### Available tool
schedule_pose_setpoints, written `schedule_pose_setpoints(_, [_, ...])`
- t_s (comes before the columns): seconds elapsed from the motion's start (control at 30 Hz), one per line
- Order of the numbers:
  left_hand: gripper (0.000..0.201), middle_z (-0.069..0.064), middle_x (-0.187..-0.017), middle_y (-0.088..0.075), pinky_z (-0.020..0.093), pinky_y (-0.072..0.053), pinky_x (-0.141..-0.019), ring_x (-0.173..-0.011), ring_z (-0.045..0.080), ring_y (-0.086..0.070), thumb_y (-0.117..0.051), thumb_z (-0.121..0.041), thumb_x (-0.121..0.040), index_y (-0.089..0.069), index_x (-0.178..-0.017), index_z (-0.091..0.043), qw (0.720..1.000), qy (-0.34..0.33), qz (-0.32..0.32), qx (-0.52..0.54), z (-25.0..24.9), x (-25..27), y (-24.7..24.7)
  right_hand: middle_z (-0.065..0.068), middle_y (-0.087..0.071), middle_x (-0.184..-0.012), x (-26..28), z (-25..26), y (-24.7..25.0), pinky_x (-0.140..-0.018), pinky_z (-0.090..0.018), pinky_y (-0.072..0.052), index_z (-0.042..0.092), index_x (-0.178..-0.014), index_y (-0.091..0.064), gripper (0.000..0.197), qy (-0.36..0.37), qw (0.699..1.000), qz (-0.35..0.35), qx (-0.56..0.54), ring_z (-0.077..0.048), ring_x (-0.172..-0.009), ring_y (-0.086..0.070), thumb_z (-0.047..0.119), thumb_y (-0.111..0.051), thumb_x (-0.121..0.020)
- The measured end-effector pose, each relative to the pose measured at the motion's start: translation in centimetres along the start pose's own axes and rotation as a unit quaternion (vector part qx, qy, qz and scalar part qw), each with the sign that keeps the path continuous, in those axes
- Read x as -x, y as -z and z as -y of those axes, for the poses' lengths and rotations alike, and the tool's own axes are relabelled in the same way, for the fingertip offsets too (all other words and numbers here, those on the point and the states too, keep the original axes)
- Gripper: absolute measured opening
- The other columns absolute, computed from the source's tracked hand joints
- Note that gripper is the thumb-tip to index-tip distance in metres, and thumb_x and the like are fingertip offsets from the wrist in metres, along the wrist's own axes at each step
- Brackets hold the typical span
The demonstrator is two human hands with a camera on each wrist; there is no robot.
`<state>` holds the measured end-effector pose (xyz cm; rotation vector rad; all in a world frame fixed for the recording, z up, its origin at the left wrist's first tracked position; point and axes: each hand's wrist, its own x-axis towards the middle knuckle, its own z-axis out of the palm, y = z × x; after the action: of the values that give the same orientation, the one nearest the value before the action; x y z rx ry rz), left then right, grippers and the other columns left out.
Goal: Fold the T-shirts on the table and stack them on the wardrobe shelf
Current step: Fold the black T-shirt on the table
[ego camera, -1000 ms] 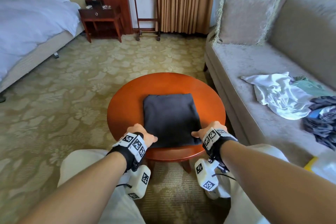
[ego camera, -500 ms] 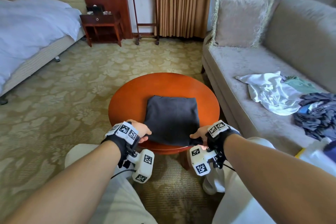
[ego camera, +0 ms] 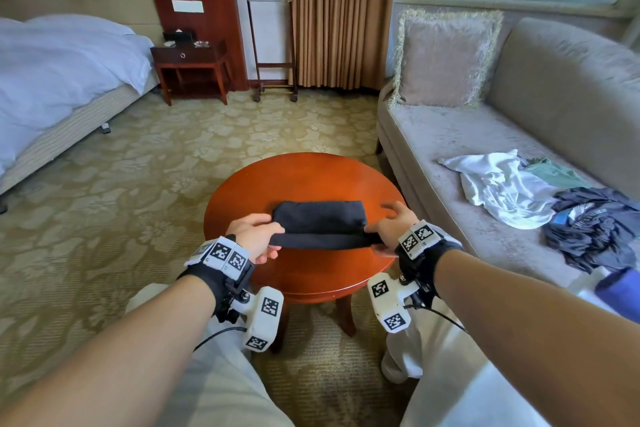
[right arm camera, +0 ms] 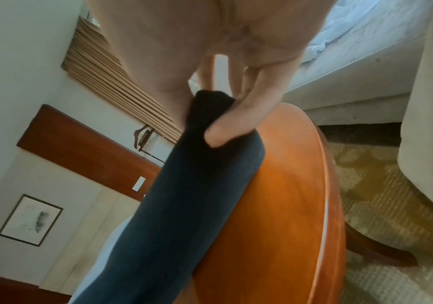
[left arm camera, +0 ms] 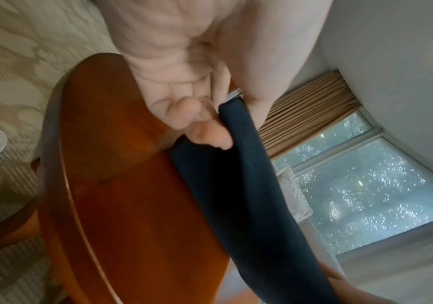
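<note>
Dark charcoal folded cotton T-shirt [ego camera: 320, 218] on a glossy reddish-orange round wooden table [ego camera: 304, 177], yellow-beige floral-patterned carpet [ego camera: 138, 166], white crumpled shirt [ego camera: 498, 187] on the grey velvet sofa [ego camera: 450, 135] at right, tan pleated curtains [ego camera: 341, 10] beyond

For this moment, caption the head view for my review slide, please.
Left hand and right hand pinch the near edge of a dark T-shirt, lifting it over the round wooden table.

Bare polished surface of the round reddish-brown wooden table [ego camera: 311, 177] is left beyond and beside the dark grey folded T-shirt [ego camera: 320, 218], while passage to the right is bounded by the beige upholstered sofa [ego camera: 450, 135] close alongside.
</note>
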<state>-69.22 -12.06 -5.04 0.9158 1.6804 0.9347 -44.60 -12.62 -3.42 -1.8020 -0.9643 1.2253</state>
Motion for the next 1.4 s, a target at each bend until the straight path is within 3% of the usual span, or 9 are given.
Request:
schedule_pose_setpoints(0.1, [0.014, 0.017, -0.059, -0.063, 0.022, -0.039, -0.043, -0.041, 0.019, -0.054, -0.076, -0.010, -0.080, -0.069, -0.087, -0.001, 0.999, 0.010, 0.001, 0.039, -0.5, 0.0, 0.2, -0.017, -0.063, -0.087, -0.5, 0.4, 0.3, -0.040, -0.022, -0.050, 0.010, -0.092, -0.068, 0.010, 0.003, 0.999, 0.045, 0.000, -0.019, -0.047, -0.060, 0.003, -0.068, -0.085])
schedule_pose_setpoints(0.17, [0.023, 0.018, -0.069, -0.064, 0.027, -0.043, -0.052, -0.053, 0.021, -0.057, -0.080, -0.013, -0.078, -0.066, -0.088, 0.001, 0.997, 0.010, 0.020, 0.069, -0.5, 0.0, 0.3, -0.019, -0.063, -0.083, -0.7, 0.2, 0.6, -0.042, -0.023, -0.052, 0.002, -0.098, -0.066, 0.013, -0.010, 0.999, 0.046, -0.008, -0.016, -0.041, -0.060, 0.005, -0.069, -0.085])
schedule_pose_setpoints(0.3, [0.033, 0.024, -0.087, -0.069, 0.034, -0.055, -0.079, -0.081, 0.031, -0.066, -0.085, -0.001, -0.066, -0.072, -0.095, 0.005, 0.993, -0.049, 0.104, 0.040, 0.2, -0.4, 1.3, -0.017, -0.064, -0.105, -1.0, -0.4, 1.5, -0.080, -0.010, -0.050, -0.008, -0.111, -0.066, 0.027, 0.107, 0.982, 0.157, 0.020, 0.004, -0.091, -0.065, -0.011, -0.065, -0.084])
schedule_pose_setpoints(0.37, [0.032, 0.030, -0.095, -0.069, 0.041, -0.054, -0.088, -0.085, 0.035, -0.066, -0.082, 0.005, -0.066, -0.073, -0.097, 0.003, 0.991, -0.066, 0.112, 0.018, 0.4, -1.0, 1.6, -0.012, -0.065, -0.094, -1.7, -0.5, 1.7, -0.088, -0.022, -0.050, -0.007, -0.095, -0.069, 0.016, 0.075, 0.986, 0.146, 0.024, -0.016, -0.097, -0.066, -0.011, -0.069, -0.080])
schedule_pose_setpoints(0.53, [0.013, 0.008, -0.072, -0.064, 0.026, -0.043, -0.059, -0.065, 0.018, -0.054, -0.078, -0.016, -0.081, -0.074, -0.090, -0.008, 0.984, -0.134, 0.049, -0.109, 0.0, -2.1, 1.0, -0.005, -0.060, -0.074, -2.7, 0.8, 1.7, -0.054, -0.023, -0.048, 0.011, -0.090, -0.069, 0.012, 0.022, 0.991, 0.056, 0.117, -0.015, -0.065, -0.055, 0.011, -0.076, -0.081])
schedule_pose_setpoints(0.83, [0.013, -0.007, -0.114, -0.068, 0.041, -0.048, -0.101, -0.109, 0.013, -0.063, -0.062, -0.029, -0.094, -0.063, -0.107, -0.032, 0.970, -0.195, 0.088, -0.112, 0.5, -5.9, 0.4, -0.008, -0.059, -0.111, -5.1, 1.1, -1.0, -0.091, -0.036, -0.042, 0.012, -0.111, -0.053, 0.029, 0.104, 0.991, 0.033, 0.077, -0.025, -0.109, -0.055, 0.035, -0.059, -0.094])
schedule_pose_setpoints(0.93, [0.026, -0.001, -0.120, -0.065, 0.042, -0.048, -0.101, -0.112, 0.018, -0.061, -0.054, -0.034, -0.098, -0.058, -0.120, -0.021, 0.967, -0.196, 0.071, -0.149, 0.7, -7.0, 0.0, -0.005, -0.056, -0.099, -5.4, 0.9, -1.7, -0.074, -0.030, -0.037, 0.015, -0.112, -0.047, 0.031, 0.126, 0.978, -0.009, 0.165, -0.024, -0.093, -0.054, 0.040, -0.052, -0.096])
schedule_pose_setpoints(1.13, [0.037, 0.006, -0.114, -0.063, 0.043, -0.047, -0.095, -0.108, 0.027, -0.058, -0.047, -0.043, -0.098, -0.057, -0.118, -0.012, 0.937, -0.199, 0.006, -0.287, 1.1, -8.3, -0.8, -0.007, -0.054, -0.099, -6.4, 0.0, -2.8, -0.074, -0.031, -0.037, 0.013, -0.116, -0.043, 0.035, 0.143, 0.959, -0.056, 0.238, -0.024, -0.085, -0.050, 0.042, -0.045, -0.099])
schedule_pose_setpoints(1.4, [0.038, 0.007, -0.089, -0.057, 0.036, -0.041, -0.076, -0.095, 0.032, -0.056, -0.045, -0.044, -0.099, -0.039, -0.073, -0.017, 0.906, -0.161, -0.006, -0.391, 1.8, -10.2, -2.1, -0.010, -0.053, -0.092, -8.6, -2.0, -4.6, -0.068, -0.033, -0.041, 0.012, -0.115, -0.041, 0.037, 0.070, 0.947, -0.088, 0.300, -0.026, -0.078, -0.051, 0.045, -0.042, -0.099])
